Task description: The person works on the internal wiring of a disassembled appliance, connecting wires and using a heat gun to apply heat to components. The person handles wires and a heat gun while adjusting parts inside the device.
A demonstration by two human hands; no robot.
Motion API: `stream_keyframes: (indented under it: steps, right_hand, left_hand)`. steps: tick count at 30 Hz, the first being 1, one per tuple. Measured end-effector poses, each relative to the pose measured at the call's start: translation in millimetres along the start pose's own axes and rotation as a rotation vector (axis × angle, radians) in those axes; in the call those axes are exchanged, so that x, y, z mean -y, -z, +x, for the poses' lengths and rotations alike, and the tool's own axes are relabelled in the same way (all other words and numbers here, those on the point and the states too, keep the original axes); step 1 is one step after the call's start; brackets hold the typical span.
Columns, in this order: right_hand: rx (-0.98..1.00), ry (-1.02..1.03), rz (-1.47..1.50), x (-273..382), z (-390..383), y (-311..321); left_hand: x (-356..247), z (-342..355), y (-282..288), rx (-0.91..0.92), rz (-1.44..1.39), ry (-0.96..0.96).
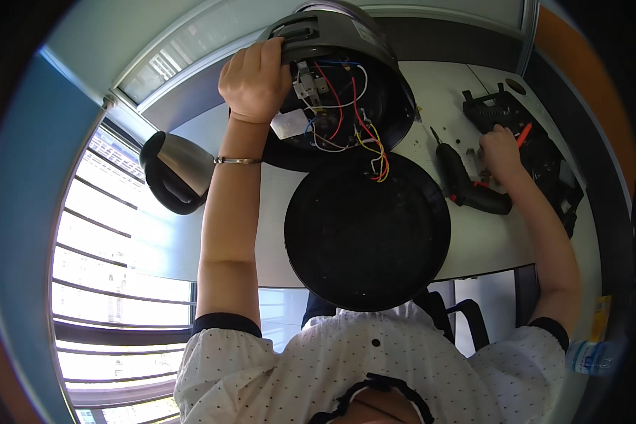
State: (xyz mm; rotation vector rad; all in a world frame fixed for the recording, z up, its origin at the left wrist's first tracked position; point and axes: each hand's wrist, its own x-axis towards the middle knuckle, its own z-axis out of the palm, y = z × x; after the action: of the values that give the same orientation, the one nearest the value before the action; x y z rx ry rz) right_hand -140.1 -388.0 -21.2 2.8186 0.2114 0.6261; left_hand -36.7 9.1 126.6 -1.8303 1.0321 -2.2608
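Note:
My left hand point(253, 81) is closed on the grey rice cooker point(367, 49), beside its handle, and the cooker is tilted on the table. Its opened underside faces me, showing red, white, blue and yellow wires point(343, 106) and metal parts. A round black base cover point(367, 230) lies partly past the table's front edge, close to me, with yellow and red wires running to it. My right hand point(500, 152) is at the black tool case point(537, 152), fingers curled down and their tips hidden. An orange-handled tool point(524, 134) is beside that hand. Nearby lies a black-and-red cordless screwdriver point(463, 177).
A steel and black kettle point(177, 172) is at the left by the window blinds point(106, 233). Small dark parts point(458, 140) lie on the white table point(480, 247). A bottle point(591, 357) is at the lower right; a chair point(466, 314) is below the table edge.

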Motion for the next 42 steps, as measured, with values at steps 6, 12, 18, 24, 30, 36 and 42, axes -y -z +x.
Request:
stream_keyframes:
  steps: [6,12,18,24,30,36,42]
  right_hand:
    - [0.201,-0.216,0.157,-6.0,6.5,-1.7]
    - [0.162,-0.209,0.298,-7.1,6.1,7.7]
    - [-0.444,-0.081,0.764,34.2,16.6,70.2]
    - [-0.601,0.269,1.180,129.5,43.4,121.9]
    - [-0.626,0.216,1.284,174.4,85.6,112.6]
    - [-0.522,0.096,1.521,190.7,100.8,110.1]
    - [-0.699,0.232,1.197,189.9,109.0,114.1]
  left_hand:
    - [-4.2,2.4,6.9,0.016,-0.006,0.059]
    - [-4.3,0.4,7.7,0.056,0.017,0.077]
    - [-3.9,1.0,8.4,0.050,0.001,0.073]
    - [-3.9,-0.2,9.8,0.067,-0.001,0.082]
    - [0.1,3.1,2.1,-0.066,-0.021,0.032]
    - [0.0,-1.8,0.4,-0.068,-0.021,0.044]
    - [0.6,-4.8,2.8,-0.010,-0.011,0.075]
